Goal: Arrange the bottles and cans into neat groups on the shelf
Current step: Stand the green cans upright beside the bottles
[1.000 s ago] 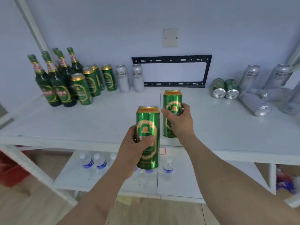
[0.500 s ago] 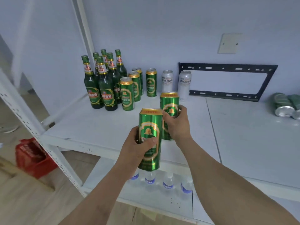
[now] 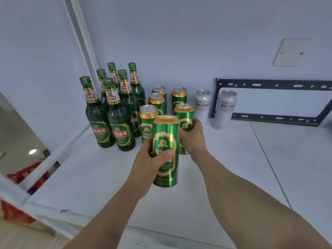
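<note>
Left hand [image 3: 152, 159] is wrapped around a tall green beer can [image 3: 166, 151], thumb across its label, holding it upright above the white shelf [image 3: 224, 177]. Right hand [image 3: 193, 139] grasps a second green can [image 3: 184, 121] from the side; whether its base touches the shelf cannot be told, since the hand and the nearer can cover it. That can sits just right of a standing green can [image 3: 146, 119], with three more green cans [image 3: 158, 101] behind. Six green beer bottles [image 3: 109, 112] cluster at the left against the shelf post [image 3: 80, 38], and two white cans [image 3: 213, 105] stand right of the green ones, in front of a black wall bracket [image 3: 273, 101]. Open shelf surface lies in front of the cans, up to the near edge, and broadly to the right past a seam [image 3: 269, 168] in the board.

Compared with half a second earlier, both hands and their cans have come much closer to the green group, and the camera has moved in and left, so the toppled cans at the far right have left the view.
</note>
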